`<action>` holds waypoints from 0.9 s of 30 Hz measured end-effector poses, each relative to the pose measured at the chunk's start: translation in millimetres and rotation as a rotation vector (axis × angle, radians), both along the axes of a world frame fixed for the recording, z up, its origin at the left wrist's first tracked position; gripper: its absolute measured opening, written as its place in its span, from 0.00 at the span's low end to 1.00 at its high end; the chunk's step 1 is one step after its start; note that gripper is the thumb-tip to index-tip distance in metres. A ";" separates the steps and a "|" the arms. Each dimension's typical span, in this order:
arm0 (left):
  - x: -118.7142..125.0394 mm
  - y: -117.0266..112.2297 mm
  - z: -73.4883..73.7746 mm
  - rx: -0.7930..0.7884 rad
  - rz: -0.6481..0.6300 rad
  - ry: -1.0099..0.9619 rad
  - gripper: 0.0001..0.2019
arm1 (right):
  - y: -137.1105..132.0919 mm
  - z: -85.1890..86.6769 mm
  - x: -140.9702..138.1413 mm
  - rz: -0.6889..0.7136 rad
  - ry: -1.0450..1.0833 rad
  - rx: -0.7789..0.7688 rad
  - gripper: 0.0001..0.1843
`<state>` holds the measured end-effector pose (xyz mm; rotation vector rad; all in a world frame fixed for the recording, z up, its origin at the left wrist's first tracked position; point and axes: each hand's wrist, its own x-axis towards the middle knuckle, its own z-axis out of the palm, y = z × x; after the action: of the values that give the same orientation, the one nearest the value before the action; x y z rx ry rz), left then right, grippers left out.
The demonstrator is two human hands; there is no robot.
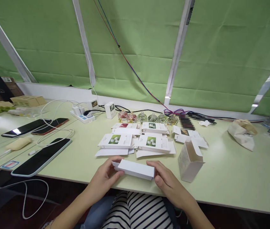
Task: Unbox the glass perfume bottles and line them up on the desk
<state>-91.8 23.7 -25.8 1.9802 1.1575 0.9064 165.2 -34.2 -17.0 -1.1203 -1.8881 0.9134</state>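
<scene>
A long white cardboard box [136, 169] is held flat between both hands at the near edge of the pale green table [232, 178]. My left hand [105, 178] grips its left end, where a flap sticks out. My right hand [167, 179] holds the right end with thumb and fingers closed on it. Just beyond lie several flat white boxes with flower pictures [135, 141]. An open, upright white box [189, 160] stands right of my right hand.
A row of small glass perfume bottles [146, 117] lines the back, with cables and a power strip [83, 116]. Three phones [40, 156] and charging cables lie at the left. A crumpled paper bag [242, 133] sits at the right.
</scene>
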 end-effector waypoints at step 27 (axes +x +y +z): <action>-13.5 -3.9 10.5 -0.098 -0.259 -0.041 0.16 | -1.1 4.1 0.2 0.052 -0.200 0.000 0.29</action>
<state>-105.3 19.8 -15.3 1.9658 0.8801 0.7390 165.4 -35.3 -12.9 -1.2048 -2.0870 0.8568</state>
